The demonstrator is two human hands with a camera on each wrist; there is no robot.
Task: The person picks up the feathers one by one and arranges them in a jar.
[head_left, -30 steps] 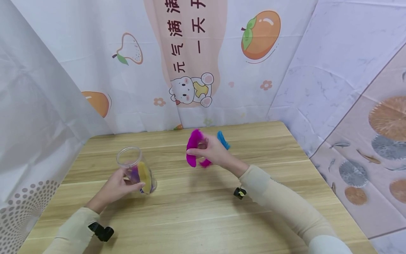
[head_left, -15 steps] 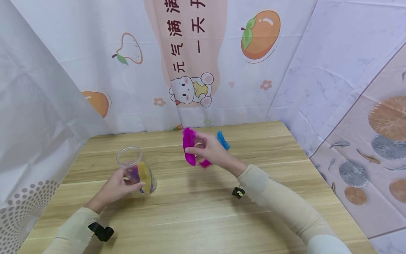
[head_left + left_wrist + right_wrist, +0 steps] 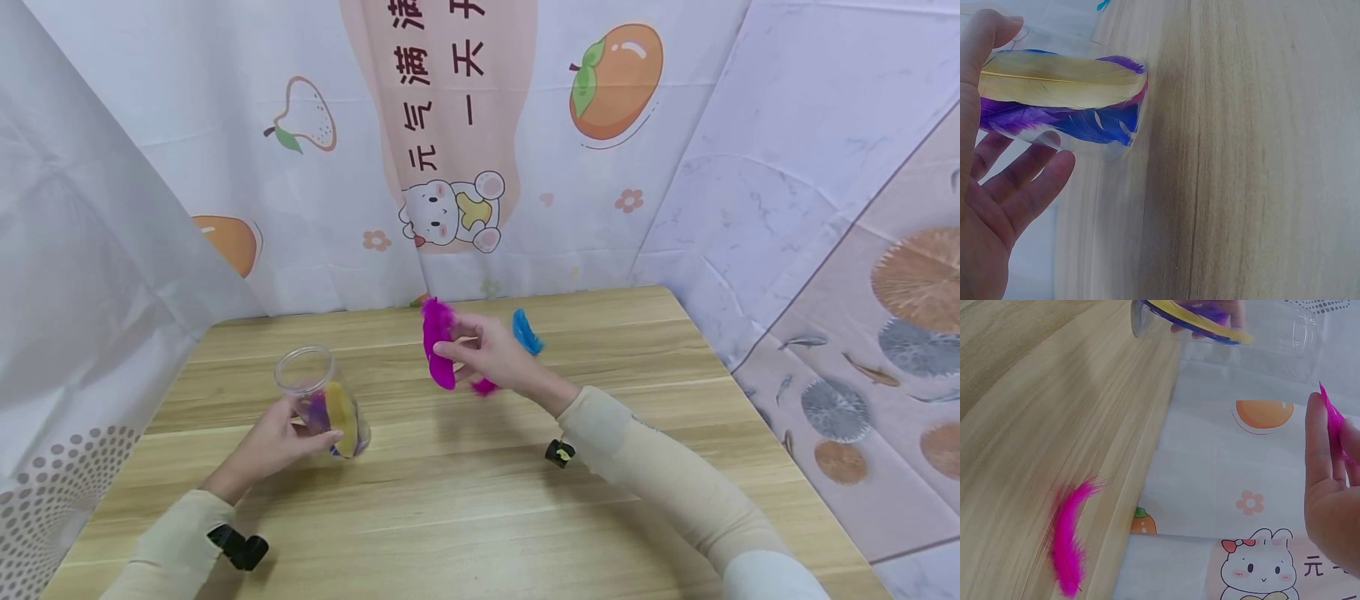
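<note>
On the left of the table, my left hand (image 3: pixel 277 442) grips a clear jar (image 3: pixel 360 421) with its thumb and fingers around the side. Inside the jar are a yellow feather (image 3: pixel 1060 78) and purple and blue feathers (image 3: pixel 1094 122). My right hand (image 3: pixel 491 354) pinches a magenta feather (image 3: pixel 437 346) between thumb and fingers above the table, to the right of the jar. Under that hand a pink feather (image 3: pixel 1067 544) lies on the wood, partly hidden in the head view. Behind the right hand rests a blue feather (image 3: pixel 527 332).
The wooden table (image 3: pixel 480 517) ends at the back against a printed curtain (image 3: pixel 510 275). Another patterned cloth (image 3: pixel 885 375) hangs along the right side. Black wrist cameras are strapped to both forearms.
My right hand has moved a little to the left with the magenta feather, which has turned more upright. The left hand and jar have stayed put.
</note>
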